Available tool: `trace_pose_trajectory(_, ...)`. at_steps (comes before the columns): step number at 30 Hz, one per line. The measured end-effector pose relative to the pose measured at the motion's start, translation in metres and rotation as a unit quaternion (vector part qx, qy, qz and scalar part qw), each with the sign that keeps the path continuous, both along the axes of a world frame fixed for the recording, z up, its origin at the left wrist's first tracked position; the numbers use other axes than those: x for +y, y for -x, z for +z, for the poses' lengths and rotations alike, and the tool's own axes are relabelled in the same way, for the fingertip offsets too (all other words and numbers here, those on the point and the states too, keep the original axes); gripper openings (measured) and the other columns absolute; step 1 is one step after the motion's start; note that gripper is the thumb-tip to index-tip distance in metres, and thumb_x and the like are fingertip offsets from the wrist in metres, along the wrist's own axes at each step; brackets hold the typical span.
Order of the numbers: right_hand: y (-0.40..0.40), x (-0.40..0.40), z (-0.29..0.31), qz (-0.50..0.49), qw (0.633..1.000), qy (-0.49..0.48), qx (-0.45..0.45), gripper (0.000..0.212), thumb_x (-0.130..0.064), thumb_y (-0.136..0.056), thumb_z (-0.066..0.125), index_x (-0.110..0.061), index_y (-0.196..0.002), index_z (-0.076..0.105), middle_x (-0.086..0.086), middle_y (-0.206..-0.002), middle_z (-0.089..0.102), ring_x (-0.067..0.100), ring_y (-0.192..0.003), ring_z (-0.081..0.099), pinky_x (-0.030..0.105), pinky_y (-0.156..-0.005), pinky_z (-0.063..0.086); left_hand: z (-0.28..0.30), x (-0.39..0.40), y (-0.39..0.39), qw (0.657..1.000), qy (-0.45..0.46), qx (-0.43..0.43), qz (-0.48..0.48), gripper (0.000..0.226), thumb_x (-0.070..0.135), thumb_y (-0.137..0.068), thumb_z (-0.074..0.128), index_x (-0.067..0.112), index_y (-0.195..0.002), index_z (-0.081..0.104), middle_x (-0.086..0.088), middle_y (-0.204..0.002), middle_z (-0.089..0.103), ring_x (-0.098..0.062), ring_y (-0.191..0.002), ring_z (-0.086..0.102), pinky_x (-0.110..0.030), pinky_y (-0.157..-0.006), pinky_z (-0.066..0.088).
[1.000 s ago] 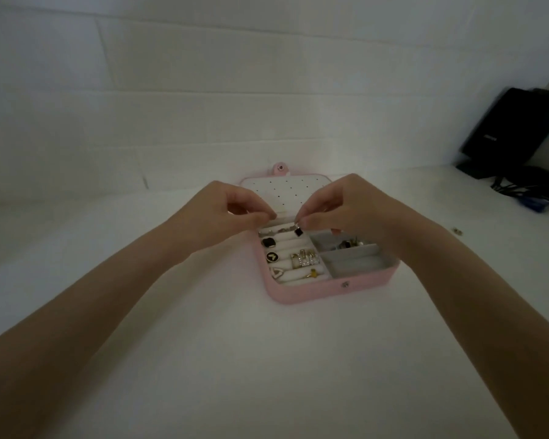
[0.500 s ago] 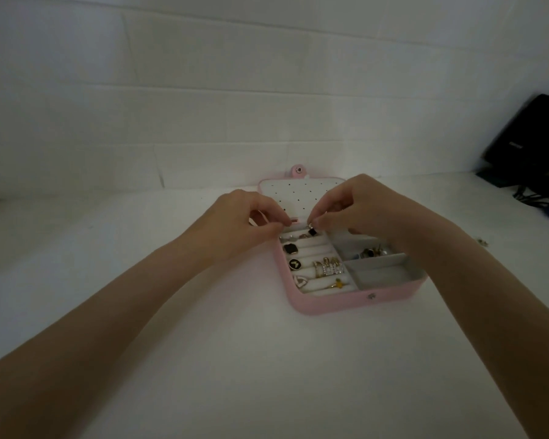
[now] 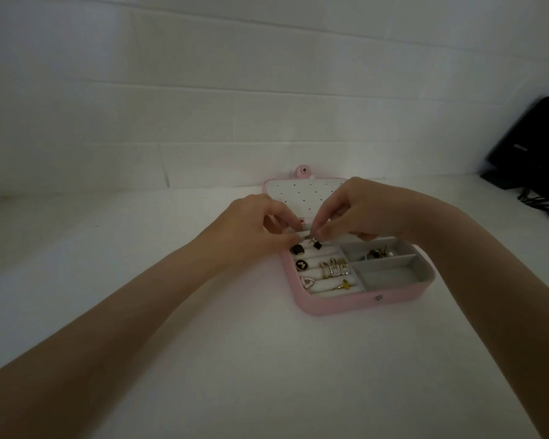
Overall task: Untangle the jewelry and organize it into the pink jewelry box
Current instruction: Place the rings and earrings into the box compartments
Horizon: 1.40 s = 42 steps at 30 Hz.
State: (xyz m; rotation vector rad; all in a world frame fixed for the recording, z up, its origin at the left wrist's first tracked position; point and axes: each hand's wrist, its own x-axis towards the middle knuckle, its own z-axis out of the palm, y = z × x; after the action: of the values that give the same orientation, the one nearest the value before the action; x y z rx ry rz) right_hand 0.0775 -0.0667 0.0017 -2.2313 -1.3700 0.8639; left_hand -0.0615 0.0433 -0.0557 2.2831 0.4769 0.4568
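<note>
Left hand: the left hand (image 3: 251, 229) reaches in from the lower left over the back left corner of the pink jewelry box (image 3: 346, 304), knuckles up, fingers curled, thumb and forefinger pressed together at the rear ring roll.
Right hand: the right hand (image 3: 362, 210) comes from the right, wrist raised, fingertips (image 3: 322, 231) pointing down and pinching a small black-stoned piece (image 3: 317, 245) that hangs just under them.
What the left pinches: cannot tell; a thin bit of metal seems to run between the two hands, too small and dim to name.
Hidden: both hands cover the rear row of the box and the lower edge of the open lid (image 3: 301, 198), whose white panel is dotted with holes.
Hard to make out: the scene is dark; the cluster of small pieces (image 3: 377, 253) in the upper right compartment blurs together.
Box position: on the white table (image 3: 203, 359), straight below and just nearer than the hands, lid tipped back towards the wall.
Box contents: rings sit in the left rolls, among them a black ring (image 3: 297, 248), a sparkling gold cluster (image 3: 335, 267) and a small gold piece (image 3: 345, 285).
Right edge: a dark object (image 3: 533, 147) with cables is cut off by the frame.
</note>
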Motion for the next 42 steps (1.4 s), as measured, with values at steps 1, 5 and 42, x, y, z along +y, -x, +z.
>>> trace_pose_trajectory(1,0.001,0.0,0.0,0.001,1.0,0.004,-0.003,0.01,-0.01,-0.076,0.074,-0.018,-0.071,0.073,0.0,-0.051,0.034,0.011,-0.043,0.024,0.017,-0.038,0.021,0.0,0.0,0.0,1.0,0.005,0.002,0.001,0.012,0.03,-0.076,0.073,0.038,-0.08,0.065,0.014,-0.086,0.057,0.003,-0.073,0.055,-0.005,-0.063,0.041)
trace_pose_trajectory(5,0.0,-0.002,-0.002,-0.003,1.0,0.006,0.003,0.007,-0.009,-0.077,0.073,-0.016,-0.073,0.073,0.003,-0.054,0.035,0.012,-0.044,0.023,0.017,-0.037,0.021,0.002,-0.002,-0.002,1.0,0.021,0.014,0.002,0.017,0.028,-0.074,0.075,0.039,-0.079,0.064,0.013,-0.088,0.056,0.001,-0.074,0.055,-0.01,-0.066,0.043)
trace_pose_trajectory(42,0.01,0.002,-0.01,-0.052,0.992,0.013,-0.117,0.004,-0.013,-0.076,0.074,-0.014,-0.078,0.071,-0.005,-0.057,0.05,0.007,-0.052,0.044,0.02,-0.048,0.031,0.002,-0.016,-0.005,0.999,-0.044,0.023,0.003,0.024,0.02,-0.078,0.07,0.043,-0.072,0.063,0.003,-0.091,0.056,-0.002,-0.073,0.045,-0.009,-0.064,0.031)
